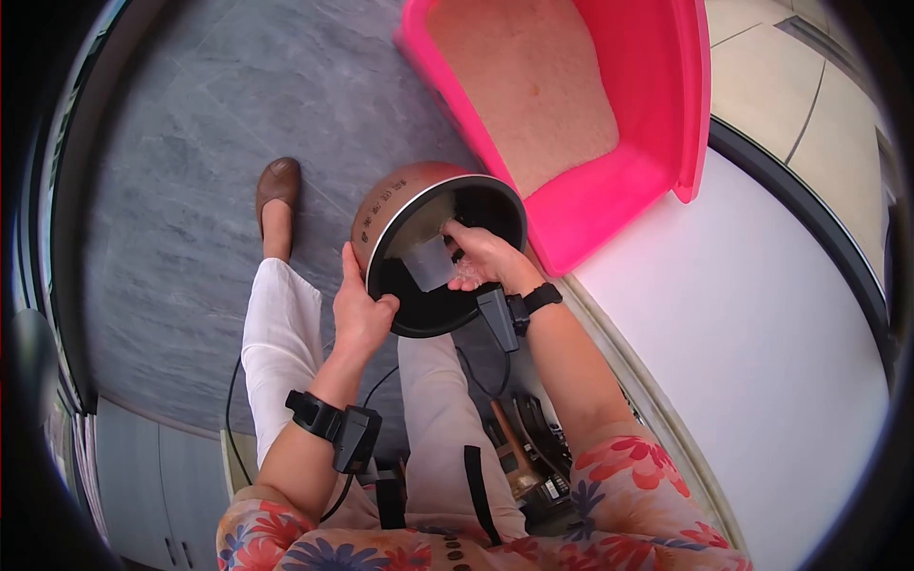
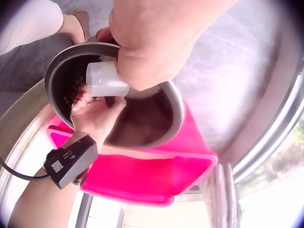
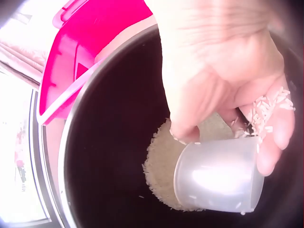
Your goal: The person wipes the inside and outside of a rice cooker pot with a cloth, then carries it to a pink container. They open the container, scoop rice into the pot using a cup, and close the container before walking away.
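My left hand (image 1: 360, 319) grips the near-left rim of a rice cooker's inner pot (image 1: 383, 211), which is copper-coloured outside and dark inside. The pot tilts so that its mouth faces up toward me. Inside it, my right hand (image 1: 490, 259) holds a translucent plastic measuring cup (image 3: 216, 178) between thumb and fingers, the cup lying on its side. Loose grains (image 3: 266, 111) of white rice cling to the right fingers. A pile of rice (image 3: 159, 166) lies in the pot behind the cup.
A bright pink bin (image 1: 614, 211) with a broad bed of rice (image 1: 533, 86) stands just beyond the pot. To the right runs a white surface (image 1: 762, 285). Grey floor (image 1: 190, 190) spreads to the left, with a brown shoe (image 1: 278, 181) on it. Cables hang from the wrist cameras.
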The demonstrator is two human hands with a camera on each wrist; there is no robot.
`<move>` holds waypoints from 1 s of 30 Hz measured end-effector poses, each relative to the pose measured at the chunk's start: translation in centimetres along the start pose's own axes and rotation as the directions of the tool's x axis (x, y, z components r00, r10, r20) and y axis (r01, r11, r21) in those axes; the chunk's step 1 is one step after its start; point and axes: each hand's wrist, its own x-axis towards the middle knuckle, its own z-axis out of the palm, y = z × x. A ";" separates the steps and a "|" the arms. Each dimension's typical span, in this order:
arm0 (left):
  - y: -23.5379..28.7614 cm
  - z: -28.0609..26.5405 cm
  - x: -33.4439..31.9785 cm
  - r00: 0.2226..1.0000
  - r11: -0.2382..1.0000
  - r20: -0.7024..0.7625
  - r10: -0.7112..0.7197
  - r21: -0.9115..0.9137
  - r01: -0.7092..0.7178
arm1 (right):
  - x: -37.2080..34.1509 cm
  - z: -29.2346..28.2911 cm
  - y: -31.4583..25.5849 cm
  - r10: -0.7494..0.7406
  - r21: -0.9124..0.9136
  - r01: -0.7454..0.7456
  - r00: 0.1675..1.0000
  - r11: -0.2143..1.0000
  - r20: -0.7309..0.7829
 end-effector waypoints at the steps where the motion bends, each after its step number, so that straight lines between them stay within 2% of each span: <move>1: 0.0 0.0 0.1 1.000 1.000 0.003 0.010 -0.010 -0.010 | 0.5 -0.2 0.3 0.005 -0.052 -0.006 1.000 0.999 -0.015; 4: 0.2 0.1 0.0 1.000 1.000 -0.001 0.008 -0.009 -0.008 | -1.1 0.3 -0.4 0.005 -0.021 -0.006 0.999 1.000 -0.035; 5: -0.1 0.2 0.1 1.000 1.000 0.002 0.010 -0.002 -0.010 | -0.7 0.3 -0.2 -0.006 -0.102 0.002 0.999 0.995 -0.041; 6: -0.5 0.4 0.3 1.000 1.000 -0.005 0.012 -0.020 -0.012 | -0.5 0.2 0.1 -0.010 -0.092 0.007 0.999 0.996 -0.040; 8: -0.9 0.4 0.5 1.000 0.999 -0.011 0.013 -0.032 -0.013 | -0.6 0.6 0.7 -0.074 -0.132 0.064 0.995 0.989 -0.070; 9: -0.9 0.4 0.5 1.000 0.998 -0.007 0.008 -0.059 -0.008 | -1.5 0.9 0.7 -0.144 -0.104 0.138 0.988 0.985 -0.056; 10: -0.9 0.5 0.5 1.000 0.996 -0.001 0.005 -0.085 -0.005 | -1.7 0.7 1.2 -0.149 -0.094 0.143 0.987 0.985 -0.061; 12: -1.2 0.5 0.6 1.000 0.995 0.003 0.026 -0.097 -0.025 | -2.3 0.5 1.9 -0.317 -0.068 0.315 0.948 0.947 -0.028; 13: -1.2 0.4 0.6 0.999 0.993 -0.010 0.047 -0.110 -0.048 | -2.8 -0.2 2.0 -0.318 -0.082 0.323 0.946 0.943 0.063; 14: -1.0 0.5 0.6 0.998 0.990 -0.024 0.066 -0.123 -0.069 | -3.4 -0.7 2.2 -0.323 -0.075 0.327 0.945 0.942 0.059; 16: -0.1 0.3 0.3 0.999 0.994 -0.014 0.031 -0.101 -0.032 | -4.6 -1.9 2.9 -0.448 -0.076 0.474 0.866 0.877 0.221; 18: 0.2 0.3 0.3 1.000 0.994 0.021 0.011 -0.112 -0.008 | -5.8 -3.5 3.2 -0.455 -0.068 0.487 0.851 0.871 0.263; 20: 0.3 0.5 0.3 0.999 0.991 0.011 0.042 -0.127 -0.040 | -7.5 -5.1 3.4 -0.580 0.023 0.608 0.743 0.793 0.333; 22: -0.2 0.4 0.4 0.998 0.985 0.012 0.063 -0.162 -0.060 | -9.5 -7.7 3.1 -0.618 0.187 0.593 0.707 0.783 0.345; 24: -0.3 0.4 0.5 0.999 0.987 0.020 0.039 -0.158 -0.036 | -10.8 -10.9 2.9 -0.735 0.319 0.663 0.626 0.677 0.261; 26: -0.5 0.4 0.5 1.000 0.988 0.027 0.012 -0.153 -0.008 | -9.5 -14.6 2.4 -0.784 0.282 0.739 0.615 0.612 0.089; 28: -0.7 0.3 0.6 0.999 0.992 0.035 0.030 -0.121 -0.025 | -7.5 -17.3 0.7 -0.758 0.301 0.735 0.650 0.608 -0.057; 30: -0.5 0.3 0.5 0.999 0.992 0.039 0.023 -0.126 -0.018 | -3.0 -19.5 -1.4 -0.637 0.135 0.677 0.731 0.724 -0.246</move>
